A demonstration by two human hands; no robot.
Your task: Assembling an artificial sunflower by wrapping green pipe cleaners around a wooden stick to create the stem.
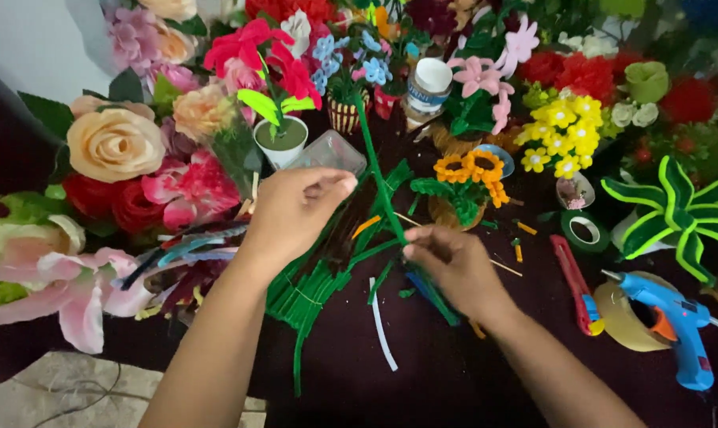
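My right hand [454, 265] pinches the lower end of a long green pipe-cleaner stem [375, 166] that rises toward the flowers at the back. My left hand [295, 210] hovers a little to the left with fingers curled, its fingertips close together near the stem; what it grips is too small to tell. Under both hands lies a bundle of green pipe cleaners [315, 289] on the dark tablecloth [454, 372], with a white pipe cleaner [381, 329] beside it.
Artificial flowers crowd the left and back, among them a peach rose [115, 144] and a small white pot [282, 141]. On the right lie a red utility knife [577, 287], a blue glue gun [676, 321], a tape roll [624, 321] and green floral tape [586, 230].
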